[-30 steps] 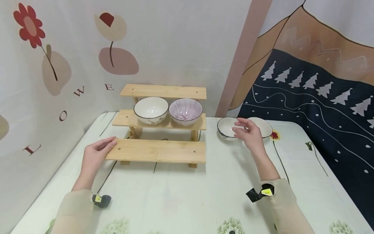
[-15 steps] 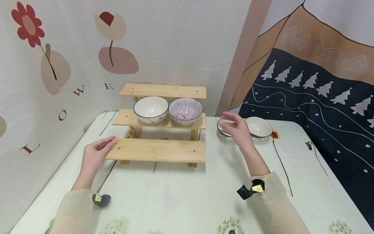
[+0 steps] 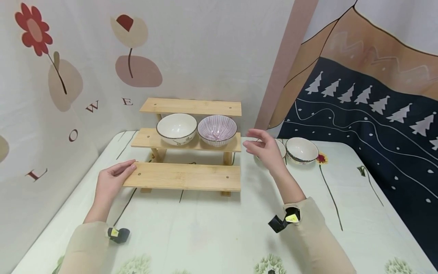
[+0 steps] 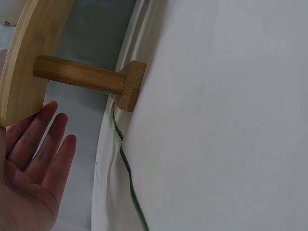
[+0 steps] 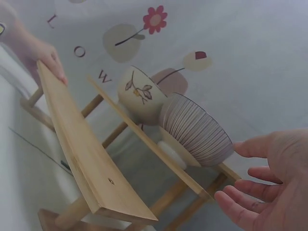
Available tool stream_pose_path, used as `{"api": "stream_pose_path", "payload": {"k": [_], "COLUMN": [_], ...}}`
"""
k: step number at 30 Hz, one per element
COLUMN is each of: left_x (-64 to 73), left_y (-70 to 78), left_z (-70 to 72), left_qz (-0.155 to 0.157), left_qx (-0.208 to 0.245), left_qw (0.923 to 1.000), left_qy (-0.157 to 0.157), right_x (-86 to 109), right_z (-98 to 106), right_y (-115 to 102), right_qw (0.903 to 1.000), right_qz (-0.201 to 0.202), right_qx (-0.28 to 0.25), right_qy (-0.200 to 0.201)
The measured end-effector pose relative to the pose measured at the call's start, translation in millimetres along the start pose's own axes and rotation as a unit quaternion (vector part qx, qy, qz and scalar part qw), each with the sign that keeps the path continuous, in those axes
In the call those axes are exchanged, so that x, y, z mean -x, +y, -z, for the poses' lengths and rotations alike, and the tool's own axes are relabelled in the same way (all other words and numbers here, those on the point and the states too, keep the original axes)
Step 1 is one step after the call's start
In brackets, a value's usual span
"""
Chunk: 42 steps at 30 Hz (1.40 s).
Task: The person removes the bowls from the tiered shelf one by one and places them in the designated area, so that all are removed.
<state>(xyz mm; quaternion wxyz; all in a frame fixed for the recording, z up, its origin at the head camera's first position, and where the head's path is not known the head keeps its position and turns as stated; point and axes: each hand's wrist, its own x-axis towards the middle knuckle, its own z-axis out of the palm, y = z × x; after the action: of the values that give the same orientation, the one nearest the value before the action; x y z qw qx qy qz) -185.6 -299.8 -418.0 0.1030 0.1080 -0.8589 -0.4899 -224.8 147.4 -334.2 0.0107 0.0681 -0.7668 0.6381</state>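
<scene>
A wooden three-tier display rack (image 3: 184, 177) stands on the cloth-covered table. My left hand (image 3: 111, 180) pinches the left end of its lowest board; in the left wrist view the fingers (image 4: 33, 139) lie under the board. On the middle board sit a white bowl (image 3: 176, 127) with a dark rim and, to its right, a purple-striped bowl (image 3: 217, 130). My right hand (image 3: 265, 152) hovers just right of the striped bowl with relaxed, parted fingers and holds nothing. In the right wrist view, the thumb appears close to the striped bowl (image 5: 195, 132); contact is unclear.
Two more white bowls stand on the table at the right: one bowl (image 3: 282, 148) is partly hidden behind my right hand, the other bowl (image 3: 302, 150) is right of it. Printed curtains (image 3: 212, 49) hang behind and beside the table (image 3: 191, 232).
My right hand has moved left, from above the white bowls on the table toward the striped bowl. The left hand and the rack stay where they were.
</scene>
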Motion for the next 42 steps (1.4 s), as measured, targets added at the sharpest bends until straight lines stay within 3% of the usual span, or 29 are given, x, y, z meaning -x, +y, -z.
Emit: {"api": "stream_pose_path", "payload": {"k": [9, 27, 42], "left_x": [-1.2, -0.9, -0.5], "left_y": [-1.3, -2.1, -1.5], "left_z": [-0.8, -1.2, -0.8], "left_qz": [0.002, 0.006, 0.001], "left_qx": [0.003, -0.001, -0.002], "left_qw": [1.0, 1.0, 1.0], "left_qy": [0.001, 0.003, 0.004], "right_x": [-5.8, -11.2, -17.4], "right_z": [-11.6, -29.8, -37.2], "right_y": [-1.4, -9.6, -12.3], "right_qw": [0.9998, 0.9996, 0.9992], "right_qz": [0.013, -0.001, -0.013], "right_qx": [-0.008, 0.018, 0.009], "right_qy": [-0.015, -0.024, -0.036]}}
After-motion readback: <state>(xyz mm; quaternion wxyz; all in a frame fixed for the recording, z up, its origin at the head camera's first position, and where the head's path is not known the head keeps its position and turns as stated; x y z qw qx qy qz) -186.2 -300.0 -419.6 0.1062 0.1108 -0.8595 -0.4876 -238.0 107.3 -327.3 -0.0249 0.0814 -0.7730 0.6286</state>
